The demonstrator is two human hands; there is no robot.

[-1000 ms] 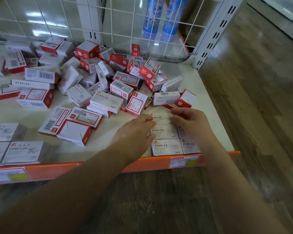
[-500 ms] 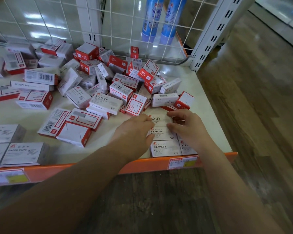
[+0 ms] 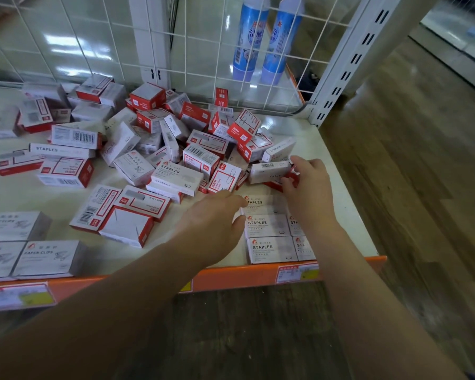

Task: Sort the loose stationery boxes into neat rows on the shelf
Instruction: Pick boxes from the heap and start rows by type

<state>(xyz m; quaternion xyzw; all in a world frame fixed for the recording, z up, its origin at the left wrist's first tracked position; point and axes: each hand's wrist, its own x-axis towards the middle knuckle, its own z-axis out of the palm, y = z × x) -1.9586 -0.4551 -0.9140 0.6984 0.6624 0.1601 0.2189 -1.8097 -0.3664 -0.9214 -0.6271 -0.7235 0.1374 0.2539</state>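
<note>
A heap of small red-and-white and grey-white stationery boxes (image 3: pixel 176 149) covers the middle of the cream shelf (image 3: pixel 337 193). Near the front right edge, grey STAPLES boxes (image 3: pixel 268 248) lie flat in neat rows, two wide. My left hand (image 3: pixel 217 220) rests flat against the left side of these rows, fingertips touching the rearmost box (image 3: pixel 261 204). My right hand (image 3: pixel 309 182) reaches behind the rows and curls its fingers round the end of a white box with a barcode (image 3: pixel 269 171). A red box beneath it is mostly hidden.
Grey PAPER CLIPS boxes (image 3: pixel 43 259) sit in rows at the front left. An orange price rail (image 3: pixel 231 275) edges the shelf front. A white wire grid (image 3: pixel 217 64) backs the shelf, with two blue bottles (image 3: pixel 261 39) behind it. A white upright post (image 3: pixel 348 58) stands at the right rear corner.
My right hand left the staples rows and moved back and up to take hold of the white barcode box. My left hand stayed beside the rows.
</note>
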